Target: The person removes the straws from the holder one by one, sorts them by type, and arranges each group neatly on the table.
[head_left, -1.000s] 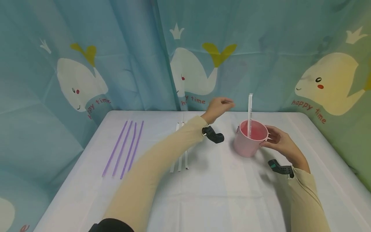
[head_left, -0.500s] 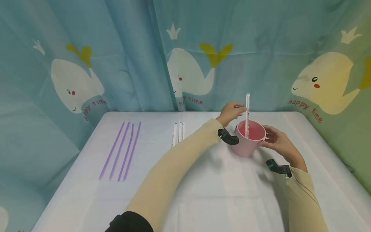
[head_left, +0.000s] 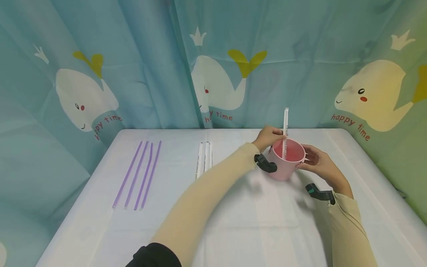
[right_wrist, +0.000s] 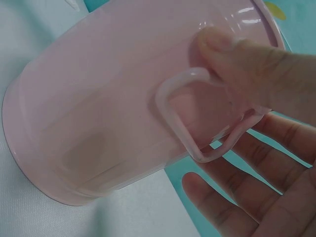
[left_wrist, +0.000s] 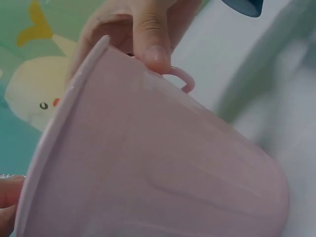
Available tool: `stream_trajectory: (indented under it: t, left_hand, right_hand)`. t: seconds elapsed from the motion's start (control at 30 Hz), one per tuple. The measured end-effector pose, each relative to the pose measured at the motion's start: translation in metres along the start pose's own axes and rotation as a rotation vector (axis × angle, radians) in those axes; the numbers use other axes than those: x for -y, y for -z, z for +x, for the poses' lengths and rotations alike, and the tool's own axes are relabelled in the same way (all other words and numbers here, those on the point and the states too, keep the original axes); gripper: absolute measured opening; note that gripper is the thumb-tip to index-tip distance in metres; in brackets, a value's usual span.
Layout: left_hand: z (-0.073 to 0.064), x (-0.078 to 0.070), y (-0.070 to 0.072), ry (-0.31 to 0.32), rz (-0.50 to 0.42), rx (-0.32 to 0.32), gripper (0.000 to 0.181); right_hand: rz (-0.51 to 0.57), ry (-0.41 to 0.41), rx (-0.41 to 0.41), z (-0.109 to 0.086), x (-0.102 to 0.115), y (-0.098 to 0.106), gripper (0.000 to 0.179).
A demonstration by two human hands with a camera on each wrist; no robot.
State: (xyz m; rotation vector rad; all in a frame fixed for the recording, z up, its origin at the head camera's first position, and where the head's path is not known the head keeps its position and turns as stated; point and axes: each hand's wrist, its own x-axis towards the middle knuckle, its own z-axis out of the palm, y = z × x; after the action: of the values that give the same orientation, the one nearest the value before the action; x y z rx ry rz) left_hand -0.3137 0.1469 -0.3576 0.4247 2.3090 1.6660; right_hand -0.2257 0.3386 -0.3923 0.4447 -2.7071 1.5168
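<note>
A small pink bucket [head_left: 283,171] with looped side handles stands on the table, holding a straw in a printed white paper wrapper [head_left: 285,120] that pokes above the rim. At the left of the rim, my left hand [head_left: 267,138] pinches this straw with its fingertips. Two left fingertips [left_wrist: 9,202] show beside the rim in the left wrist view. My right hand [head_left: 318,163] grips the bucket's right side. The right wrist view has its thumb [right_wrist: 219,42] on the wall above a handle [right_wrist: 173,116], with its other fingers behind.
Several purple straws [head_left: 146,176] lie side by side at the left of the white table [head_left: 247,230]. More white wrapped straws [head_left: 204,157] lie mid-table, partly hidden by my left sleeve [head_left: 207,200]. A whale-print curtain [head_left: 150,66] hangs behind the table.
My left hand has moved right and down, from beside the bucket to the standing straw, whose lean has shifted slightly. My right hand stays on the bucket.
</note>
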Motion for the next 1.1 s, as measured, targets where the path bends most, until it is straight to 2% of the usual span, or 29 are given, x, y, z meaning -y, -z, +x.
stream_trajectory:
  t: [0.43, 0.57, 0.7, 0.83, 1.1]
  left_hand:
    - [-0.001, -0.002, -0.001, -0.007, 0.01, -0.033, 0.02]
    - [-0.001, -0.004, 0.001, 0.006, -0.022, -0.041, 0.018]
    - [-0.001, -0.006, 0.004, 0.0, -0.093, -0.047, 0.016]
    - [0.0, -0.01, 0.009, -0.019, -0.155, -0.049, 0.016]
    - [0.002, -0.016, 0.021, -0.073, -0.187, -0.07, 0.016]
  right_hand:
    - [-0.013, -0.018, 0.002, -0.001, 0.003, 0.0, 0.069]
    - [-0.022, -0.023, 0.003, -0.001, 0.003, 0.0, 0.068]
    - [-0.027, -0.022, 0.001, 0.0, 0.004, 0.0, 0.068]
    - [-0.005, -0.002, 0.002, 0.0, 0.003, 0.0, 0.067]
    - [0.006, -0.001, 0.007, -0.001, 0.005, 0.0, 0.068]
